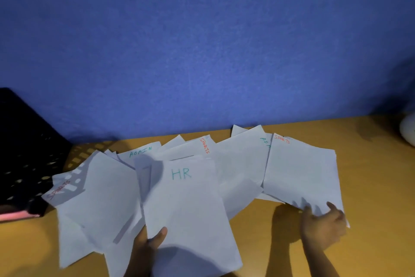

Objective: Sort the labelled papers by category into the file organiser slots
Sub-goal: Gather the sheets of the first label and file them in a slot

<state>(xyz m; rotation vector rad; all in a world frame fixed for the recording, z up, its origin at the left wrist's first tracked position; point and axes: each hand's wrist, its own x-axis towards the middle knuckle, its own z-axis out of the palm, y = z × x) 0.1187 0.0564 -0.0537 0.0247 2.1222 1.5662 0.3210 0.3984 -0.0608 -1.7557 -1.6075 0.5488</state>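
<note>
Holding the HR sheet by its near edge, your left hand had its grip clamped on the paper, thumb on top and fingers underneath. To the right of the HR sheet, your right hand sat at the near edge of a sheet marked SPORTS; its fingers looked loosely curled there, but you could not tell whether they pinched the paper or only rested on it. The other papers lay fanned over the desk, overlapping: an ADMIN sheet behind the HR sheet, another SPORTS sheet to its left. Further left stood the black mesh file organiser, its slots out of view. By the look of it, you were at the picking stage with nothing visibly filed. The next move would call for carrying the HR sheet left to the organiser and matching it to the proper slot without dragging its neighbours along.
</note>
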